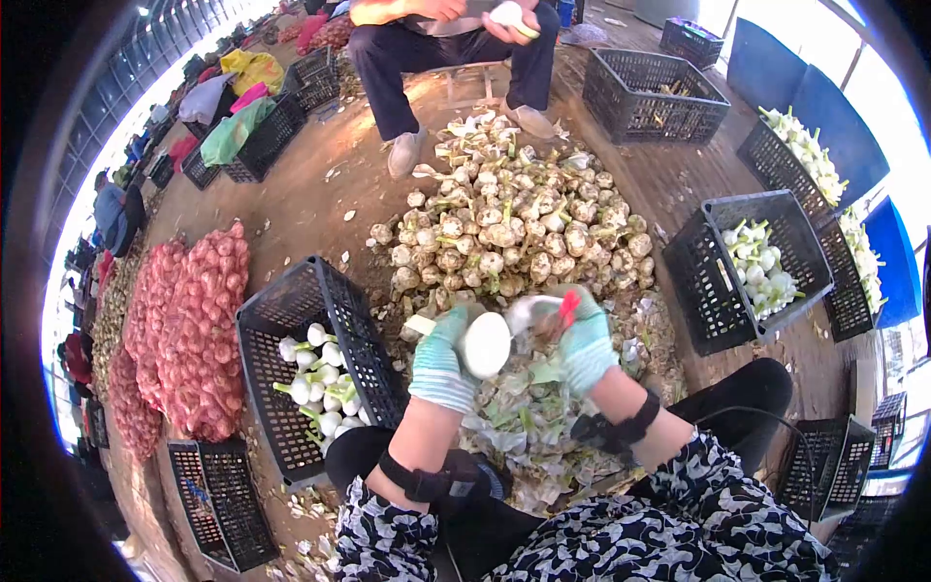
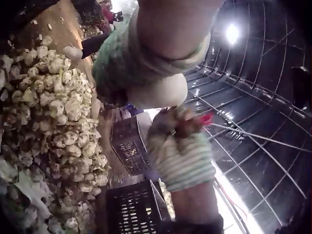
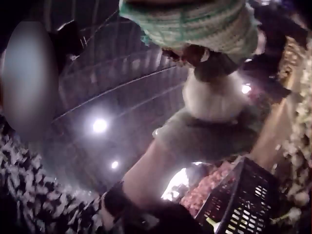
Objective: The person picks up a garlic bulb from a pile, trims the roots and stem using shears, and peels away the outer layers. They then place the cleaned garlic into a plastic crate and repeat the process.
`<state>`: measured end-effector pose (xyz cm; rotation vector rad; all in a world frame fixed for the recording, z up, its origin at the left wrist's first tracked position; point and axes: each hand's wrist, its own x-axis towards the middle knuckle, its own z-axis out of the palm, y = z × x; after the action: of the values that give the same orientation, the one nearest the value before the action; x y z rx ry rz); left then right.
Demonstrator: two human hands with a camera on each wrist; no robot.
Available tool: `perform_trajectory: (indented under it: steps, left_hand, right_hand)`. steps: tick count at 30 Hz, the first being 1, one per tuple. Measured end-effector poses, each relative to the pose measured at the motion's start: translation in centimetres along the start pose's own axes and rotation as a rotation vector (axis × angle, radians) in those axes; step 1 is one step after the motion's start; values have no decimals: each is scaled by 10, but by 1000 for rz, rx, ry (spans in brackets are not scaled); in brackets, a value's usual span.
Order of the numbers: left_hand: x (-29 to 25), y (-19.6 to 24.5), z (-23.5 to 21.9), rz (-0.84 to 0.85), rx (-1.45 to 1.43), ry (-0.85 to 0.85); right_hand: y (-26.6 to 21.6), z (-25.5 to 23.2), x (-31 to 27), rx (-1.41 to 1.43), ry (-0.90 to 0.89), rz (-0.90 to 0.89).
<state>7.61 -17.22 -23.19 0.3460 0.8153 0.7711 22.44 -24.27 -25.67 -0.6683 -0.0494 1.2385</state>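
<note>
Gripping a smooth, egg-shaped white garlic bulb (image 1: 487,346), the left hand (image 1: 444,359) wears a knitted glove striped in green and white; a pale cut stem pokes out on the hand's far side from the bulb. Curled in a matching glove just beside it, the right hand (image 1: 587,349) grasps a small tool (image 1: 569,308) with a bright red scrap on it, its shape too blurred to make out fully. The bulb is held up over the near edge of the garlic heap (image 1: 514,223), all knobbly, soil-crusted heads. Papery, crumpled peelings (image 1: 524,417) spread from that edge towards the seated person's knees. By the left knee, a black crate (image 1: 364,339) of perforated hard plastic has glossy trimmed bulbs (image 1: 325,378) lying along its inner right wall. Off that crate's far left corner slump lumpy red net sacks (image 1: 194,330), their mesh stretched tight over round heads.
</note>
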Motion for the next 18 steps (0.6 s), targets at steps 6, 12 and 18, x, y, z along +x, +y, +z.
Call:
perform_trajectory:
  steps: [6, 12, 18]
  left_hand:
    - [-4, 4, -2, 9, -13, -111]
    - [-3, 58, -37, 960, 473, 221]
    - [-43, 93, -29, 1532, 1341, 943]
  right_hand:
    - [11, -14, -26, 91, -468, 292]
    - [-3, -18, -33, -2047, -399, 108]
    - [-34, -91, 60, -1909, -28, 335]
